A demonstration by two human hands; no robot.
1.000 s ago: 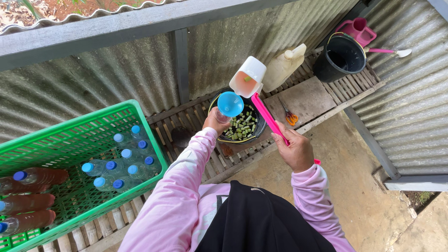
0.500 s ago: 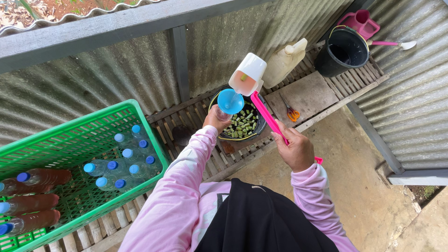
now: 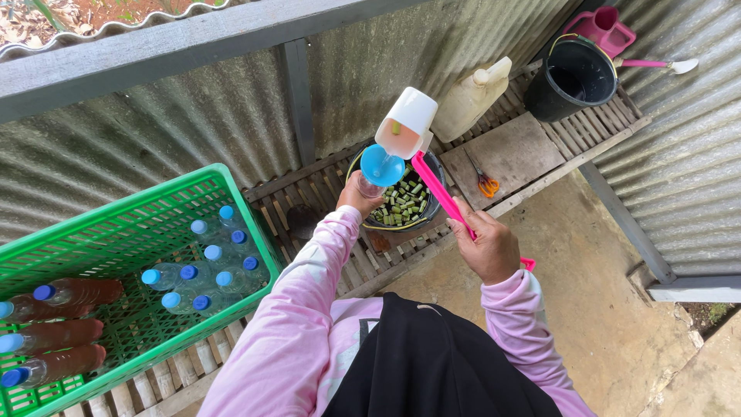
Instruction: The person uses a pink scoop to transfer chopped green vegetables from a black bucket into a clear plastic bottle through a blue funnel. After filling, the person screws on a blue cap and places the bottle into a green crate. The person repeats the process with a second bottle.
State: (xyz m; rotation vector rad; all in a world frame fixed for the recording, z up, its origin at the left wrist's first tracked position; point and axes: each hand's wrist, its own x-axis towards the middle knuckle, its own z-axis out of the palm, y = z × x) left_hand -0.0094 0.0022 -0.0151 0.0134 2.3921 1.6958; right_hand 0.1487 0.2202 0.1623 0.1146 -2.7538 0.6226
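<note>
- While pinkish liquid runs from a tilted white scoop [image 3: 409, 123] into a blue funnel [image 3: 382, 164], the right hand [image 3: 488, 249] is closed round the scoop's long pink handle [image 3: 444, 197], and the left hand [image 3: 356, 198] is wrapped round a clear bottle [image 3: 367, 186] just under the funnel.
- Bottle and funnel are held above a dark pot [image 3: 432, 212] of chopped green pieces, which stands on a slatted wooden bench [image 3: 324, 208] against a corrugated metal wall [image 3: 193, 123].
- Judged from the frame, a good pour here calls for a slow tip, the scoop's lip kept over the funnel's middle, the bottle held upright, and the whole held over the pot so drips fall back in.
- Against the view 1 second ago, the scoop is tipped further and its lip now sits directly over the funnel; both hands have kept their grips.
- At left, a green plastic crate [image 3: 116, 232] holds blue-capped bottles [image 3: 204, 270], some upright and pale, others lying down and reddish.
- At right sit orange-handled scissors [image 3: 486, 184], a cream jerrycan [image 3: 472, 96] and a black bucket [image 3: 575, 77].
</note>
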